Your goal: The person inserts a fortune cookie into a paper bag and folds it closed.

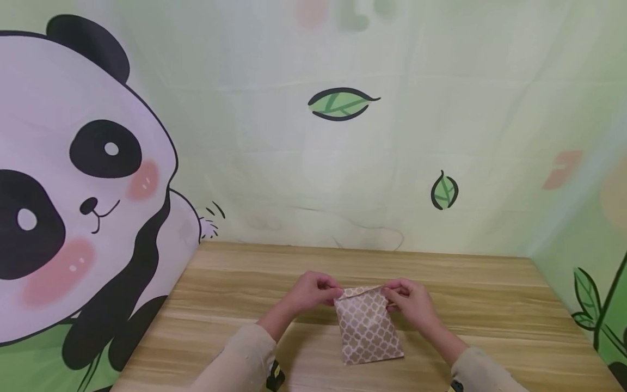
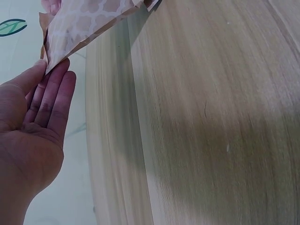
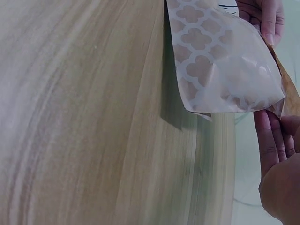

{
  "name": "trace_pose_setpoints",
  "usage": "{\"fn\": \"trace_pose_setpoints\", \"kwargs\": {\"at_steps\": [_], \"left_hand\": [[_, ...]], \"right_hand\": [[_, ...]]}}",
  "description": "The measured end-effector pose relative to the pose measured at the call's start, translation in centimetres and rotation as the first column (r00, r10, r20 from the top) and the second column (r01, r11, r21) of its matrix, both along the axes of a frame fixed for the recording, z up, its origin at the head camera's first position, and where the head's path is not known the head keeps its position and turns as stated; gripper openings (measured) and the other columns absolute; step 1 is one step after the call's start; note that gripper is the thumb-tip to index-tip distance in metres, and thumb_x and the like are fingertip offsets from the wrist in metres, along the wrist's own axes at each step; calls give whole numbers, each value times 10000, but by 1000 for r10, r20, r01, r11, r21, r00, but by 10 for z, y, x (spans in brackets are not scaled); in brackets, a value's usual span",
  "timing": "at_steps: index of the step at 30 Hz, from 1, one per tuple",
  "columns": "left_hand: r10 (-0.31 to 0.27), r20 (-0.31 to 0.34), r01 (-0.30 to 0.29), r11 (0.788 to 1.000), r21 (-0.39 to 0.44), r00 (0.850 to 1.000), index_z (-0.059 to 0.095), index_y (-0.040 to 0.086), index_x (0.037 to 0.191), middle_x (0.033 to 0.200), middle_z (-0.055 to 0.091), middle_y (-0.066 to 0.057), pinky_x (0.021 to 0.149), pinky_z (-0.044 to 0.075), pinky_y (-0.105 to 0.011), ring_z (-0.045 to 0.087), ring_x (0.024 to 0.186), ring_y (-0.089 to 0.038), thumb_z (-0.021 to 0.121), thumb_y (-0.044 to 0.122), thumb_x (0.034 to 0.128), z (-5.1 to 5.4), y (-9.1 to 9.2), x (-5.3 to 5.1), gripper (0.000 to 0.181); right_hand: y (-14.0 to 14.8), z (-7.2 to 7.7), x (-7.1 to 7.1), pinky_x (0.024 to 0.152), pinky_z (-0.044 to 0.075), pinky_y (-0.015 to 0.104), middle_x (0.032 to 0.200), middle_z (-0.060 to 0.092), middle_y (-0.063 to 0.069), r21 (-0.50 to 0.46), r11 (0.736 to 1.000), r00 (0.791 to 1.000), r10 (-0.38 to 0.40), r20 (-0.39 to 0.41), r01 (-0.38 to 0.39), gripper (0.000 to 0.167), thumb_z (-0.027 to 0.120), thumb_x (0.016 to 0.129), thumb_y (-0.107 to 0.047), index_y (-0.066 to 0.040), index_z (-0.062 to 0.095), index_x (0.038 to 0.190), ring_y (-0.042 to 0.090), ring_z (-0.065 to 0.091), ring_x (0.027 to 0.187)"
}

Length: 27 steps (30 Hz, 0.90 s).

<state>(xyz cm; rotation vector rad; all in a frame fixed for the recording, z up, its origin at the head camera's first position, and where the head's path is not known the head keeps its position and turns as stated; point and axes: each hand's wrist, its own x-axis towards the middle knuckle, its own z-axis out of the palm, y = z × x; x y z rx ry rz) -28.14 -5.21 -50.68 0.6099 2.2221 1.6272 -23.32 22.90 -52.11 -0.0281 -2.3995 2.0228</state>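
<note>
A tan paper bag [image 1: 368, 329] with a white lattice pattern is held up at its top edge, its lower end tilted toward the person. My left hand [image 1: 315, 293] pinches the bag's top left corner between thumb and fingers. At the opposite top corner my right hand [image 1: 410, 301] pinches the paper. The top edge is folded over in a narrow strip [image 1: 360, 292]. In the right wrist view, the bag's patterned face [image 3: 201, 51] looks creased near the top, and brown paper [image 3: 291, 96] shows at the fold. Whether anything is inside cannot be seen.
The bag is above a wood-grain table [image 1: 235, 272]. Behind the table hangs a pale green cloth backdrop [image 1: 274, 163] with printed leaves and a large panda [image 1: 108, 190] at the left. A dark band [image 1: 276, 375] sits at the left sleeve.
</note>
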Motion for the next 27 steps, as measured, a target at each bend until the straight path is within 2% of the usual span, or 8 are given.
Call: {"fn": "trace_pose_setpoints", "kwargs": {"at_steps": [10, 15, 20, 27], "left_hand": [[-6, -16, 6, 1000, -16, 1000, 768, -58, 1009, 898, 760, -82, 832, 651, -500, 744, 787, -174, 741, 40, 993, -3, 3, -2, 103], [-22, -45, 20, 999, -48, 999, 768, -40, 995, 885, 757, -77, 806, 656, -477, 756, 789, -228, 749, 56, 988, -5, 3, -2, 98], [-14, -40, 11, 998, -56, 999, 766, -20, 990, 881, 751, -64, 814, 655, -481, 760, 800, -236, 745, 80, 997, -4, 3, -2, 102], [-2, -19, 1, 999, -39, 1000, 760, -35, 995, 892, 748, -80, 822, 654, -486, 757, 798, -216, 737, 68, 1000, -1, 2, 0, 106]], "right_hand": [[4, 2, 1, 721, 657, 342, 939, 782, 133, 38, 998, 999, 43, -13, -43, 167, 693, 1014, 9, 129, 698, 1129, 154, 726, 746], [5, 2, 1, 730, 661, 368, 967, 782, 167, 32, 997, 998, 64, -18, -64, 188, 694, 1013, 8, 146, 685, 1140, 151, 722, 747], [6, 4, 1, 753, 662, 388, 990, 778, 184, 40, 995, 996, 88, -19, -87, 206, 682, 1025, -4, 151, 674, 1161, 157, 724, 764], [7, 11, 0, 826, 657, 425, 1037, 765, 160, 73, 992, 995, 101, 8, -102, 278, 648, 1078, -130, 113, 682, 1207, 216, 743, 879]]}}
